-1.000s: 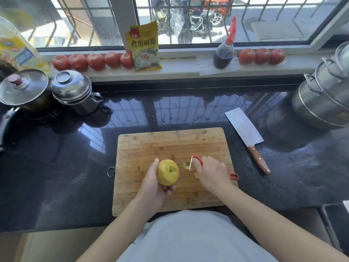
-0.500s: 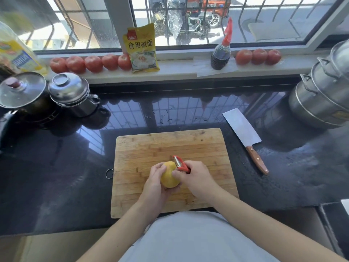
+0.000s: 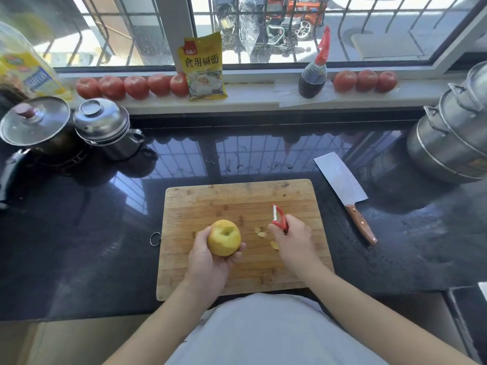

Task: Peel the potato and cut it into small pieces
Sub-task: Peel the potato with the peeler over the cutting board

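Note:
A round yellow potato [image 3: 224,237] sits in my left hand [image 3: 208,259], whose fingers curl round it just above the wooden cutting board [image 3: 237,196]. Paler peeled patches show on its top. To its right, my right hand [image 3: 295,243] grips a red-handled peeler [image 3: 278,218], blade pointing away from me and lifted clear of the potato. A few small peel scraps [image 3: 261,233] lie on the board between my hands.
A cleaver [image 3: 342,185] with a wooden handle lies on the black counter right of the board. Steel pots [image 3: 453,143] stand at the far right, a lidded pan [image 3: 34,125] and steel pot [image 3: 105,127] at the left. Tomatoes [image 3: 131,86], a yellow packet and a bottle line the windowsill.
Half a second ago the peeler was against the potato; my right hand has since pulled it off to the right. More peel scraps lie on the board.

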### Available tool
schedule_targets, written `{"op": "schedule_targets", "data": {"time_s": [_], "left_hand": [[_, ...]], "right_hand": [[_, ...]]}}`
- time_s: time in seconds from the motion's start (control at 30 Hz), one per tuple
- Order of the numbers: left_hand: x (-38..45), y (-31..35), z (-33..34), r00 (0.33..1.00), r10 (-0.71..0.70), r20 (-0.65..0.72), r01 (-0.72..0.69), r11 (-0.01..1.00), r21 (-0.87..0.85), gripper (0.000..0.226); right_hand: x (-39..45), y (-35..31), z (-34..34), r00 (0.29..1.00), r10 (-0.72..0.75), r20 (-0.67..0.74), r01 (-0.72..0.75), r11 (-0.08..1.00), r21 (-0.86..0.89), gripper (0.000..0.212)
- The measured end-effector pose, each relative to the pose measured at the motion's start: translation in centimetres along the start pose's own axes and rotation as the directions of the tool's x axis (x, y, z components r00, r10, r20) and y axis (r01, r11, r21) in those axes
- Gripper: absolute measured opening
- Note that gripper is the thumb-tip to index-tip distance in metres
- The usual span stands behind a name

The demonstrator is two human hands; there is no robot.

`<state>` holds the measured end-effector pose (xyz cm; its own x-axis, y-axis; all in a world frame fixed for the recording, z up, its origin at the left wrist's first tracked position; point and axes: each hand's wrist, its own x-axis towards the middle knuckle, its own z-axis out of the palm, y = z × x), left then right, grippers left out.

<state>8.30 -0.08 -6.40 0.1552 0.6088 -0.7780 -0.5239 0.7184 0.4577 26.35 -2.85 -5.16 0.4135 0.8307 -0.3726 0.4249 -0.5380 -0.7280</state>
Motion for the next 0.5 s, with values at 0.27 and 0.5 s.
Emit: {"op": "schedule_targets", "data": {"time_s": [0.27,0.5], "left_hand": [[-0.4,0.2,-1.5,0.99,-0.142,0.02,0.135,0.972,0.194,0.07],[-0.7,1.6,-1.5,0.977,-0.181,0.114,0.135,0.935,0.329,0.052]], "right_hand": [[1.8,2.4,-0.2,0.987,-0.074,0.141,0.146,0.774,-0.616,0.017],[1.2,2.5,-1.0,0.941,-0.226,0.252,0.338,0.679,-0.652,0.028]]}}
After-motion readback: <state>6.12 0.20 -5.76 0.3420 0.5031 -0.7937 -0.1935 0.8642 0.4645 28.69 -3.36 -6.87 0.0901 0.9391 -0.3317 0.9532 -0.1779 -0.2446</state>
